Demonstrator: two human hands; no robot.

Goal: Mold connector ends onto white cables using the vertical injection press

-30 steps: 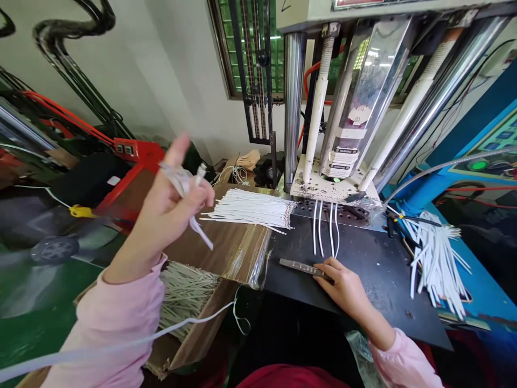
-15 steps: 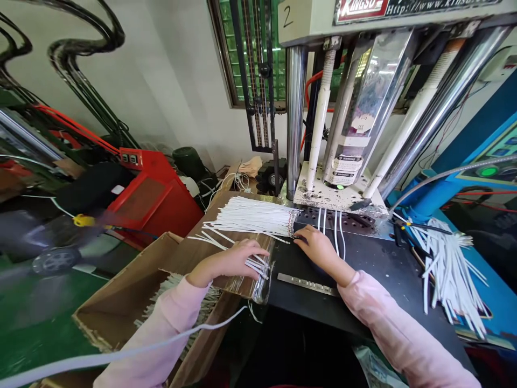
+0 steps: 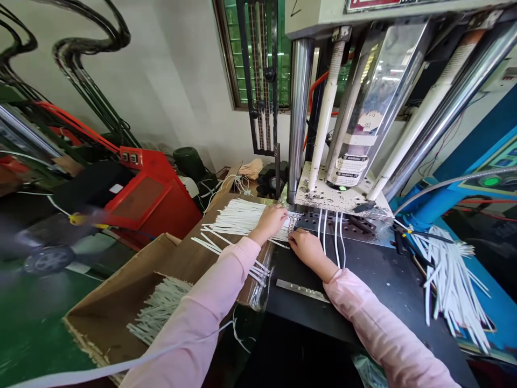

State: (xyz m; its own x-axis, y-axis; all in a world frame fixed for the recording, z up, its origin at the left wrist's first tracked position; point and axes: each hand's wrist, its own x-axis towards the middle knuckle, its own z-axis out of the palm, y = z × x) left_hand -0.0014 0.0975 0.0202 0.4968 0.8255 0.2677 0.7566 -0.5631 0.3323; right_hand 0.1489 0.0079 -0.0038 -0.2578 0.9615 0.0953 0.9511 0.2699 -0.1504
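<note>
A wide row of white cables [image 3: 236,216] lies on the brown cardboard, with small terminals at its right end. Reaching over that end, my left hand [image 3: 272,221] has its fingers bent down and closed on cable ends. My right hand [image 3: 307,247] is beside it, fingers curled together at the same ends; its fingertips are partly hidden. A smaller group of loose white cables [image 3: 260,272] lies by the cardboard's taped edge, under my left forearm. In front of my right hand a metal mould strip [image 3: 302,290] rests on the black table.
A press [image 3: 343,188] stands ahead, with several white cables [image 3: 336,237] coming out from under its plate. More white cables [image 3: 452,280] hang over the blue surface at right. An open carton [image 3: 100,307] holding cut white cables is at lower left, near a spinning fan [image 3: 50,260].
My left hand set its cables on the cardboard edge, then moved forward to the row's terminal ends. My right hand let go of the metal strip and moved to those ends too.
</note>
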